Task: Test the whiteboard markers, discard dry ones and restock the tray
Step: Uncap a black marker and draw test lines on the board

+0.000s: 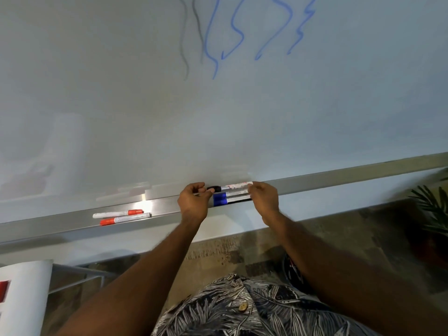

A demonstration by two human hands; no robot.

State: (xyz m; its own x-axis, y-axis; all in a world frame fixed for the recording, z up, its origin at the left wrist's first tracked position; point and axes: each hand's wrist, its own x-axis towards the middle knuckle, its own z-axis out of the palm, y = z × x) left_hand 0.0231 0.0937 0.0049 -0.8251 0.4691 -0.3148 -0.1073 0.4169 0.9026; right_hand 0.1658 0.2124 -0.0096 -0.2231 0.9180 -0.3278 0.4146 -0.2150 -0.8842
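Observation:
A black-capped marker (234,186) lies horizontally just above the metal tray (339,180). My left hand (194,202) pinches its black cap end and my right hand (264,197) holds its white barrel end. Two blue-capped markers (224,199) lie side by side in the tray directly below it, between my hands. Further left in the tray rest two red-capped markers (121,216), caps pointing opposite ways. The whiteboard (145,105) above carries grey and blue test squiggles (232,32).
A white sheet or board with red marks (21,297) leans at the lower left beside a metal frame. A green plant (431,207) stands at the right edge. Patterned floor lies below the board.

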